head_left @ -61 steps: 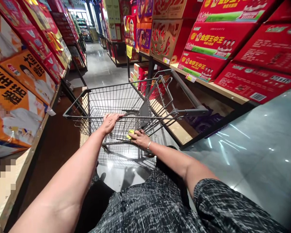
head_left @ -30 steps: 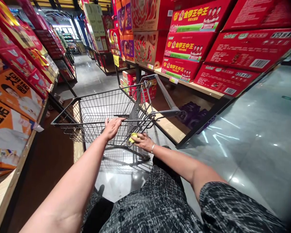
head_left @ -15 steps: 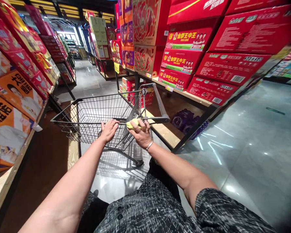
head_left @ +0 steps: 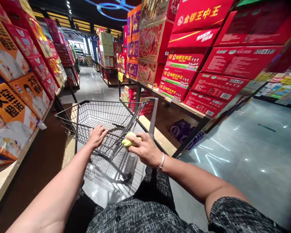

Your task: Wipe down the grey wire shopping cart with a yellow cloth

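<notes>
A dark wire shopping cart [head_left: 106, 120] stands sideways in front of me, its grey push handle [head_left: 153, 117] on the right. My left hand [head_left: 96, 137] rests over the near top rim of the basket, its fingers curled round the wire. With my right hand [head_left: 145, 147] I grip a crumpled yellow cloth [head_left: 129, 139] against the same rim, close to the handle end. My fingers partly cover the cloth. The basket shows no goods inside, and a cart wheel [head_left: 127, 176] shows below on the floor.
Stacked red cartons [head_left: 181, 76] fill the shelf at the right, above purple packs [head_left: 180, 127]. Orange boxes [head_left: 13, 113] line the left shelf. A wooden shelf base [head_left: 69, 152] lies beside the cart's left end. The aisle [head_left: 87, 79] runs on ahead between displays.
Both hands have come lower in the view, the left sliding leftward and the right turning its wrist outward with the cloth. The cart's handle end has swung nearer. My view has tilted upward.
</notes>
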`<action>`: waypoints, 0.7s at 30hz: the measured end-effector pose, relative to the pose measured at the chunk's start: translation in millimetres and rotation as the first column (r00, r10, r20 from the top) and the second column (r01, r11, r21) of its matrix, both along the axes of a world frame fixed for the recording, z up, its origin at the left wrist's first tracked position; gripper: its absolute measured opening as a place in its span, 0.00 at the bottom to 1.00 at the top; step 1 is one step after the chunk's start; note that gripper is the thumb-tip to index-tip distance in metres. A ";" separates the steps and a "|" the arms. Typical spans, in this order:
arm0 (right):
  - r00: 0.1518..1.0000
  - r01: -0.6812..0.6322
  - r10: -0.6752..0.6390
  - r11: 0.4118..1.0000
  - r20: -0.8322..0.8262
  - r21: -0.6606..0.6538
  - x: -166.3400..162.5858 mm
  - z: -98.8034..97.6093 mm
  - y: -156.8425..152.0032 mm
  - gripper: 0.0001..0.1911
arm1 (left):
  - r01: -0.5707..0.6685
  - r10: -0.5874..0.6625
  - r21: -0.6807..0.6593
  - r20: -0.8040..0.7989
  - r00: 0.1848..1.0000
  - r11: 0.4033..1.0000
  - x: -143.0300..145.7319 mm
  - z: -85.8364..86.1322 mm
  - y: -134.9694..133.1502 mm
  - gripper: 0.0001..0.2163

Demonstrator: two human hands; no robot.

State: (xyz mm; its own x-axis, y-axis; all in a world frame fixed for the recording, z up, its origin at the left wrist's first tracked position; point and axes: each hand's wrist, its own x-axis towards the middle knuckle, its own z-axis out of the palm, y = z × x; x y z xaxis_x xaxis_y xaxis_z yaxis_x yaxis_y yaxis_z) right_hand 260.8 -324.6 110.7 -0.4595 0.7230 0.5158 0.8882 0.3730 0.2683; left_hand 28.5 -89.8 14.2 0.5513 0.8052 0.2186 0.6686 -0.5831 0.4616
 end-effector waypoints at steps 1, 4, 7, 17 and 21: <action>1.000 -0.005 0.005 1.000 -0.029 -0.009 -0.5 5.9 -10.6 0.15 | -0.012 0.012 -0.008 0.013 1.000 1.000 -6.0 -0.4 1.0 0.18; 0.982 0.006 -0.003 1.000 -0.187 0.016 2.3 23.7 -32.8 0.17 | -0.103 0.105 -0.027 0.055 0.993 0.994 -15.3 0.9 -5.3 0.18; 0.928 -0.007 0.019 0.999 -0.372 0.031 5.1 37.7 -35.3 0.23 | -0.132 0.142 -0.074 0.137 0.980 0.988 -8.6 9.5 -31.3 0.20; 0.937 -0.118 0.013 0.953 -0.350 -0.280 40.7 28.1 52.5 0.29 | 0.066 0.034 -0.149 0.587 0.809 0.987 7.1 31.1 -101.0 0.26; 0.928 0.275 -0.300 0.952 -0.221 -0.134 70.5 51.5 118.2 0.28 | 0.070 0.058 -0.174 0.638 0.768 0.982 -2.4 27.9 -95.0 0.26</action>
